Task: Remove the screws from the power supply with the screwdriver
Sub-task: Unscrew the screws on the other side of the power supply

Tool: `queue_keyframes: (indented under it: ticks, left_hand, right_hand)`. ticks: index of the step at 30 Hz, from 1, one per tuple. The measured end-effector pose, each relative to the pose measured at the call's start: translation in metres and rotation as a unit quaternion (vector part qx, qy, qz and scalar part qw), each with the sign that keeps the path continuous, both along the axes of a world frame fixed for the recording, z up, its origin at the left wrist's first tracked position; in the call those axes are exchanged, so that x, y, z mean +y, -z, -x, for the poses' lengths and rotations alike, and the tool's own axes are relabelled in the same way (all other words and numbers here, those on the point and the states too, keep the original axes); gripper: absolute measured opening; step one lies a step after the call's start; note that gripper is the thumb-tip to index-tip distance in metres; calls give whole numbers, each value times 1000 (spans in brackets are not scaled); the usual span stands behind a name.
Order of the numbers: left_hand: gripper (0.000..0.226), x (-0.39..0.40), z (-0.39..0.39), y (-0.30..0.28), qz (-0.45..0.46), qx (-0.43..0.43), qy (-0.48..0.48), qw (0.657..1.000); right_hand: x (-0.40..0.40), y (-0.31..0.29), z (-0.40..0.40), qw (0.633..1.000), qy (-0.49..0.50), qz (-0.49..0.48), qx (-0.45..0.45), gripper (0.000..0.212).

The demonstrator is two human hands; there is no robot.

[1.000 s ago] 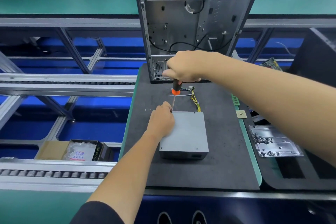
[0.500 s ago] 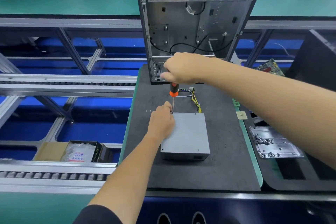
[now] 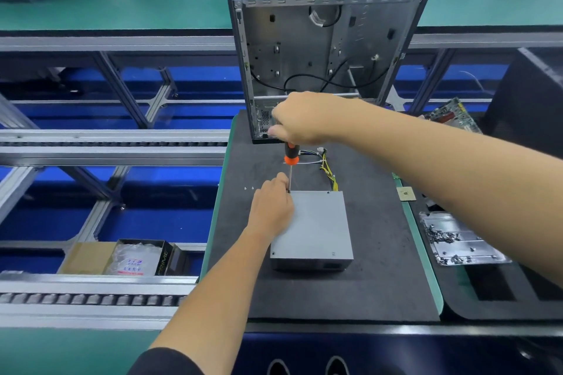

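Right hand [image 3: 300, 119] is clenched round the top of the screwdriver [image 3: 290, 158], fingers wrapped over the black-and-orange handle so only its lower end w/ the orange collar shows below the fist. Shaft runs nearly straight down from there; tip sits at the far-left corner of the power supply [image 3: 313, 224], right by the left hand's fingertips. Whether the tip is seated in a screw can't be told, too small.

Left hand [image 3: 271, 207] rests on the PSU's left-far edge, fingers curled in close around the shaft's lower end, pinching or steadying it at the tip. Exact contact is hidden by the knuckles.

PSU is a flat grey metal box lying on the dark foam mat [image 3: 365, 283], directly below the grip. Small screw heads show at its near corners and far edge. Its wire bundle [image 3: 327, 167], yellow and black leads w/ a white connector, trails off the far side, just right of the shaft.

Left of the grip, two tiny loose screws [image 3: 249, 188] lie on the mat. Behind the right hand stands an open, gutted PC case [image 3: 326, 39], black cable looping inside. Right of the grip, a small CPU chip [image 3: 406, 193] sits at the mat's edge; farther right, a metal plate [image 3: 457, 240] strewn w/ screws. Far right, a green circuit board [image 3: 451, 114].
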State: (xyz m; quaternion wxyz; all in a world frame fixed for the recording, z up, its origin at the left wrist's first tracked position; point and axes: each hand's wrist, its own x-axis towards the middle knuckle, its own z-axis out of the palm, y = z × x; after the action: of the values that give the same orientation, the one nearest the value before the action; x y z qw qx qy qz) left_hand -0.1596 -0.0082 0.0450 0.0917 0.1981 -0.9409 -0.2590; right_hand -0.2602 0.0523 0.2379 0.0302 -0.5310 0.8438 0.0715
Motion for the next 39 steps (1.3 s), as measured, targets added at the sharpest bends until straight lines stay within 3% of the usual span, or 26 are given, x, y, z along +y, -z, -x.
queue_keyframes:
  ticks: [2,4,6,9,11,14,17,20,22,24,25,27,29,31,34,35,37,39]
  left_hand:
    - [13,1,-1,-1,2,1,1,1000]
    - [12,1,-1,-2,3,2,4,1000]
    - [12,2,-1,-3,3,0,3,1000]
    - [13,1,-1,-3,3,-4,2,1000]
    - [12,1,-1,-2,2,-3,5,1000]
    - [13,1,-1,-3,-1,-1,4,1000]
    - [13,1,-1,-4,3,-4,8,1000]
    - [13,1,-1,-3,3,-6,5,1000]
    - [13,1,-1,-3,2,-8,4,1000]
    - [13,1,0,-3,-1,-8,6,1000]
    - [13,1,0,-3,-1,-8,6,1000]
    - [13,1,-1,-3,2,-10,8,1000]
    - [12,1,0,-4,4,-13,7,1000]
    - [13,1,1,-4,5,-20,7,1000]
    - [13,1,1,-3,-2,-22,2,1000]
    - [13,0,1,-2,-7,-19,2,1000]
    - [12,0,1,-2,-11,-18,7,1000]
    - [11,0,0,-3,-14,-23,10,1000]
  right_hand:
    - [3,-4,0,991,-36,8,-126,8]
    - [7,-10,-1,972,-43,10,-229,20]
    - [8,-10,-2,978,-39,14,-205,14]
    - [5,-4,0,999,11,-7,-32,44]
    - [3,-1,2,1000,11,0,20,44]
    - [3,-3,6,994,-42,7,-98,12]
    - [6,-10,3,975,-48,20,-216,24]
    - [5,-5,1,984,-24,31,-173,10]
    - [4,-2,2,997,15,26,-66,34]
    - [2,1,5,999,18,26,1,36]
    - [2,2,6,999,3,27,-24,27]
    - [5,0,7,986,-20,38,-164,13]
    - [8,-6,3,962,-20,49,-267,25]
    - [7,-3,0,968,-7,54,-243,14]
    - [1,0,2,996,37,31,-79,39]
    - [0,3,3,997,29,29,-68,36]
    - [1,1,5,989,4,32,-143,13]
    - [6,-5,3,973,-12,29,-230,21]
